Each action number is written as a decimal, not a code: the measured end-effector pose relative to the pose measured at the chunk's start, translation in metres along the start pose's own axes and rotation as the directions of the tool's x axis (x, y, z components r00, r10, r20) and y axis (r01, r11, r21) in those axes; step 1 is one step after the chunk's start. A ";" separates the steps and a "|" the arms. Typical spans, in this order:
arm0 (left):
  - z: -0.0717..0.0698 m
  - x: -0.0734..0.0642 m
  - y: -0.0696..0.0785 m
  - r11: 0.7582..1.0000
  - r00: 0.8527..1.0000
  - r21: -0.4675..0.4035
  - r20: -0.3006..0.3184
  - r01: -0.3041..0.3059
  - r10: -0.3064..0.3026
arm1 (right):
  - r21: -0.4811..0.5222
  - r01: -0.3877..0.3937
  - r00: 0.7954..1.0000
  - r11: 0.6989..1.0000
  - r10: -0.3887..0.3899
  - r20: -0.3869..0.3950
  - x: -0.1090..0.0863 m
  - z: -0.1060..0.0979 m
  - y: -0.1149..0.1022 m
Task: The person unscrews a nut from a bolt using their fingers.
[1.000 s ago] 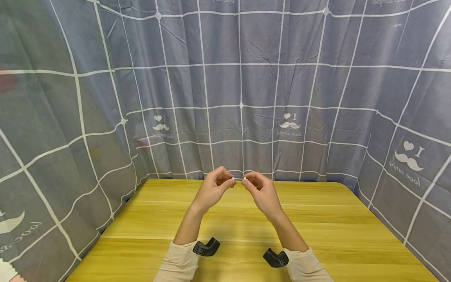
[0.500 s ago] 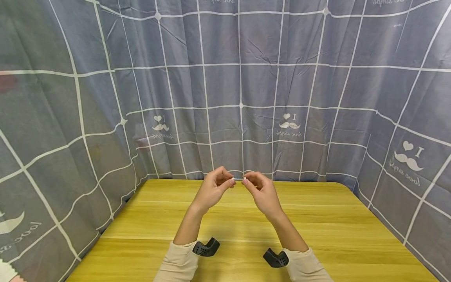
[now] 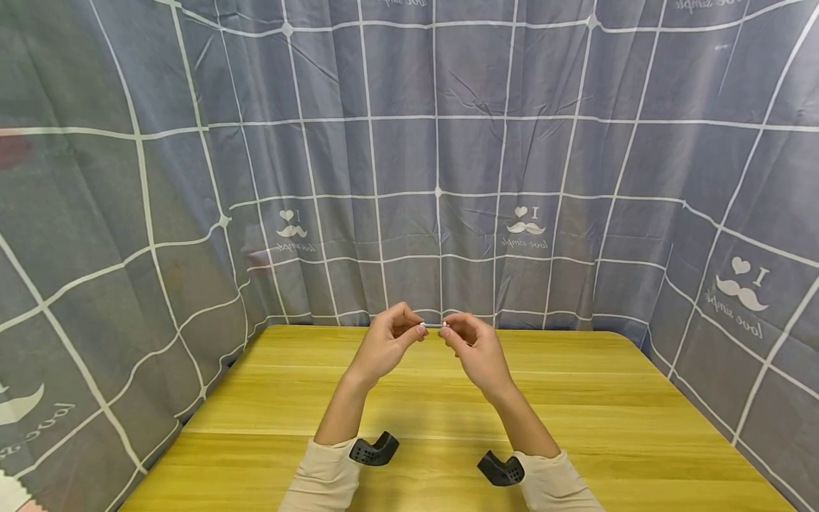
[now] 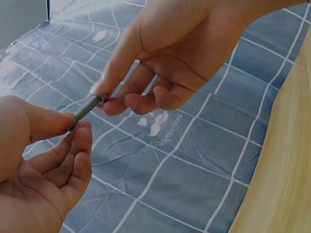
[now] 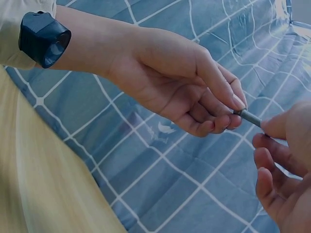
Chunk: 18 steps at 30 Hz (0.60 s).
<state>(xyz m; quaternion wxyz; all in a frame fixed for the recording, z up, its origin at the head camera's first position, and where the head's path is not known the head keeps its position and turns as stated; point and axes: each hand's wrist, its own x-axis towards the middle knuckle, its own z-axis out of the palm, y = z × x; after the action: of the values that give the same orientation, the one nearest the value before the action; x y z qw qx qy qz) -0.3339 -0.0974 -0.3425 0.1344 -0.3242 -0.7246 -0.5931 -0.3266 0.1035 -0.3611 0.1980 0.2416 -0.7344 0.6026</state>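
Observation:
A thin grey threaded bolt (image 4: 86,111) is held level between both hands, above the far part of the table in the head view. My left hand (image 3: 385,343) pinches one end between thumb and fingertips. At the opposite end, thumb and fingers of my right hand (image 3: 476,350) pinch it, and a small wider piece shows right at those fingertips in the left wrist view. The bare middle of the bolt (image 5: 251,119) spans the gap between the hands in the right wrist view. Both its ends are partly hidden by fingers.
The wooden table (image 3: 422,427) lies under the forearms. A grey-blue curtain (image 3: 397,156) with white grid lines hangs behind it and on both sides. Black wrist devices sit at the left cuff (image 3: 335,455) and right cuff (image 3: 544,473).
The right thumb and fingertips have shifted slightly at their end of the bolt. The left hand and the bolt stay in the same place.

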 end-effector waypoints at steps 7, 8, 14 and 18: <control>0.000 0.000 0.000 1.000 1.000 -0.002 -0.001 0.000 0.000 | -0.007 0.023 1.000 1.000 -0.023 0.006 -0.001 0.000 -0.001; -0.001 0.000 0.000 1.000 1.000 -0.001 -0.001 0.002 -0.002 | -0.008 0.018 1.000 1.000 -0.018 0.004 -0.001 0.000 0.000; 0.000 0.000 -0.001 1.000 1.000 -0.003 -0.002 0.002 -0.002 | 0.006 0.023 1.000 1.000 -0.023 0.010 0.000 0.000 0.001; -0.001 0.001 -0.001 1.000 1.000 -0.007 -0.008 -0.006 0.006 | 0.020 0.013 0.999 1.000 -0.013 0.031 0.000 0.000 0.000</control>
<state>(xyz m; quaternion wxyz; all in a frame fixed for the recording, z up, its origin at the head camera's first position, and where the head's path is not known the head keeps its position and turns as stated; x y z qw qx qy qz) -0.3353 -0.0978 -0.3428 0.1377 -0.3245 -0.7210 -0.5966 -0.3270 0.1030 -0.3611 0.1879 0.2578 -0.7298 0.6047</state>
